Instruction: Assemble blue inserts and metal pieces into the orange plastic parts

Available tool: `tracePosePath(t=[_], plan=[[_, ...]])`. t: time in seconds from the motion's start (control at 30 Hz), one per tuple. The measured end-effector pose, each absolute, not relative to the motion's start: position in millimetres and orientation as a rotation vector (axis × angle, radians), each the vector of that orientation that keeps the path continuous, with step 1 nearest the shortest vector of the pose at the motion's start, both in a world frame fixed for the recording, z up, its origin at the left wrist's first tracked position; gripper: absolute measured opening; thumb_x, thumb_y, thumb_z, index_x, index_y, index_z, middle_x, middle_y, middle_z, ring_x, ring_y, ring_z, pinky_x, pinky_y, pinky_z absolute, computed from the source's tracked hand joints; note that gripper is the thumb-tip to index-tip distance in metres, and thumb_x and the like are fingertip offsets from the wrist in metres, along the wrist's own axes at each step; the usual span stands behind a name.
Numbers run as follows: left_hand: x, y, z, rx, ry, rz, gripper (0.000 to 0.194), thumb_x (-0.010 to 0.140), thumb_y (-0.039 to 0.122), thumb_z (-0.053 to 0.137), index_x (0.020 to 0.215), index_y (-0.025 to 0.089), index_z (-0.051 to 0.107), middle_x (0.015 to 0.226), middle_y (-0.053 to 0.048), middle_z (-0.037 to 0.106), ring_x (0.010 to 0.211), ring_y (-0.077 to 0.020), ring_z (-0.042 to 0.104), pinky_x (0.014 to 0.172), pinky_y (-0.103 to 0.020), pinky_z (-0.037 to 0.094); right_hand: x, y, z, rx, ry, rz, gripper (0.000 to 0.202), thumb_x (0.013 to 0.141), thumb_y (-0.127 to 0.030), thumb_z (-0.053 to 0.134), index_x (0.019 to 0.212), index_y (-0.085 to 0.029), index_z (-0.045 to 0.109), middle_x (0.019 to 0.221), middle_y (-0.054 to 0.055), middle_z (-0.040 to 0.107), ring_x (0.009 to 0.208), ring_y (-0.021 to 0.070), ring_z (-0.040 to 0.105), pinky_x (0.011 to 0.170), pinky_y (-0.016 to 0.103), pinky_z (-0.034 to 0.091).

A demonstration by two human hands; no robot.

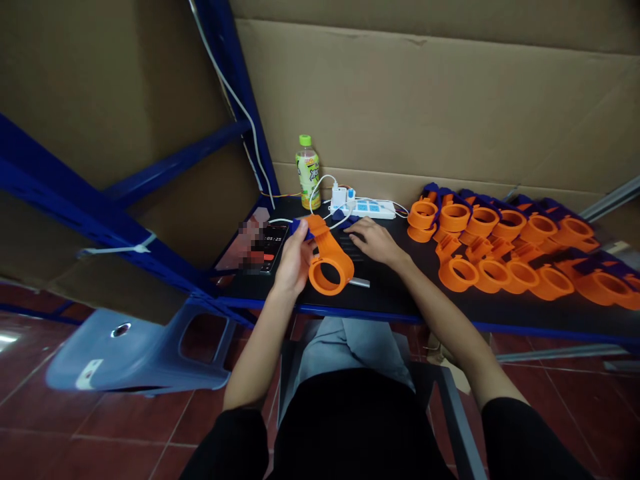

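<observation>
My left hand (294,261) is closed round an orange and blue piece (325,243), whose orange ring end points toward me above the table's front edge. To its right, my right hand (375,241) rests low over the black tabletop, its fingers bent near a dark blue part (344,217). Whether those fingers grip anything is too small to tell. A short silvery object (359,283) lies on the table just beside the ring. Many similar orange pieces (510,220) with blue parts stand in rows on the right.
A green-capped bottle (309,175) and a white power strip (367,208) with cables stand at the back. A phone (267,250) lies at the left. Blue rack posts (165,257) frame the left side; a blue-grey stool (135,353) stands on the floor.
</observation>
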State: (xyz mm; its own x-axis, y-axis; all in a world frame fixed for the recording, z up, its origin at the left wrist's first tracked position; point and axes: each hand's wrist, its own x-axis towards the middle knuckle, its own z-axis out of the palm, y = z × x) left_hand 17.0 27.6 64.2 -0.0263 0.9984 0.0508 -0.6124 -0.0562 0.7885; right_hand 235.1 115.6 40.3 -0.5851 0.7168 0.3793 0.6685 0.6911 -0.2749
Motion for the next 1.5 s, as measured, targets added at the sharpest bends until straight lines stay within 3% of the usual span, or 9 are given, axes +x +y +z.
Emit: tracePosePath(t=[0.17,0.5,0.63,0.8,1.03,1.17,1.27,1.37,1.5], plan=[[12,25,67,0.771,0.648,1.414,0.057,0.076,0.063,0.083,0.110,0.019,0.071,0.095,-0.011,0.079,0.096,-0.0292,0.079,0.075,-0.036,0.064,235,119,38,-1.081,-2.481,0.139,0.033,0.105,-0.026,0.057,0.133,-0.019,0.073,0.127,0.010,0.074,0.123,0.0232,0.061,0.111,0.044,0.049],[0,23,68,0.755,0.698,1.377,0.049,0.081,0.069,0.072,0.080,0.020,0.068,0.082,-0.015,0.074,0.098,-0.0399,0.078,0.070,-0.046,0.066,240,115,50,-1.335,-2.379,0.063,0.034,0.106,-0.029,0.055,0.134,-0.019,0.072,0.128,0.012,0.073,0.127,0.0269,0.060,0.107,0.043,0.052],[1,20,72,0.813,0.726,1.449,0.044,0.081,0.063,0.075,0.092,0.020,0.073,0.088,-0.015,0.076,0.100,-0.0416,0.078,0.068,-0.047,0.066,244,122,43,-1.484,-2.342,0.012,0.037,0.104,-0.027,0.056,0.137,-0.017,0.070,0.130,0.014,0.072,0.130,0.0291,0.060,0.107,0.045,0.053],[5,20,72,0.841,0.709,1.472,0.052,0.082,0.068,0.073,0.100,0.019,0.074,0.088,-0.014,0.076,0.099,-0.0393,0.078,0.068,-0.044,0.066,248,130,36,-1.540,-2.320,0.003,0.039,0.104,-0.025,0.056,0.140,-0.014,0.068,0.134,0.015,0.070,0.134,0.0317,0.057,0.110,0.048,0.053],[-7,15,85,0.790,0.594,1.627,0.069,0.079,0.087,0.058,0.097,0.022,0.070,0.086,-0.012,0.070,0.091,-0.0294,0.074,0.060,-0.035,0.062,227,116,44,-1.337,-2.281,0.055,0.032,0.106,-0.027,0.055,0.131,-0.018,0.072,0.132,0.011,0.072,0.131,0.0263,0.060,0.110,0.043,0.052],[-15,10,93,0.803,0.566,1.641,0.075,0.076,0.094,0.054,0.096,0.023,0.067,0.083,-0.010,0.065,0.082,-0.0237,0.068,0.056,-0.030,0.058,181,96,58,-1.255,-2.370,0.147,0.029,0.108,-0.033,0.051,0.125,-0.021,0.071,0.121,0.009,0.075,0.121,0.0254,0.067,0.099,0.038,0.055],[-17,11,94,0.801,0.525,1.652,0.072,0.078,0.091,0.056,0.095,0.022,0.067,0.081,-0.009,0.065,0.077,-0.0216,0.067,0.055,-0.029,0.057,140,88,65,-1.348,-2.366,0.319,0.037,0.107,-0.041,0.054,0.139,-0.022,0.058,0.115,0.009,0.077,0.105,0.0266,0.073,0.090,0.038,0.057],[-14,15,88,0.763,0.480,1.630,0.067,0.081,0.086,0.058,0.095,0.021,0.068,0.079,-0.008,0.068,0.079,-0.0228,0.071,0.061,-0.031,0.061,112,91,69,-1.487,-2.309,0.473,0.049,0.103,-0.042,0.059,0.143,-0.017,0.046,0.113,0.014,0.076,0.104,0.0316,0.074,0.087,0.040,0.056],[-7,19,75,0.695,0.475,1.528,0.061,0.085,0.076,0.065,0.104,0.019,0.071,0.088,-0.009,0.076,0.100,-0.0317,0.078,0.082,-0.040,0.066,106,98,70,-1.464,-2.340,0.582,0.041,0.097,-0.034,0.062,0.132,-0.015,0.050,0.112,0.014,0.075,0.099,0.0324,0.073,0.081,0.039,0.055]])
